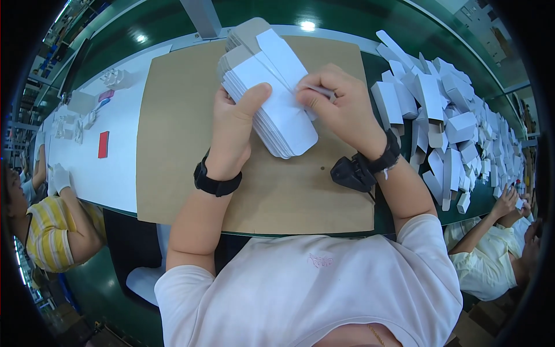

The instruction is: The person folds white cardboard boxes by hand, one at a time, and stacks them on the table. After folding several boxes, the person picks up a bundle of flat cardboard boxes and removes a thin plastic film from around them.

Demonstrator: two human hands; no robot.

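Note:
A thick stack of flattened white box blanks (pixel 269 98) is held at a slant over the brown cardboard sheet (pixel 179 133). My left hand (pixel 234 118) wraps the stack's left side, its thumb lying across the top blank. At the stack's right edge my right hand (pixel 341 104) is closed, thumb and forefinger pinching a flap of the top blank. The other fingers of that hand curl in. Several blanks show their layered edges along the lower left side of the stack.
Folded white boxes (pixel 428 98) lie heaped to the right. On the white surface at left are a red rectangular item (pixel 103 144) and small white pieces (pixel 69 127). A person in yellow stripes (pixel 52 231) sits left; another person (pixel 491 248) works at right.

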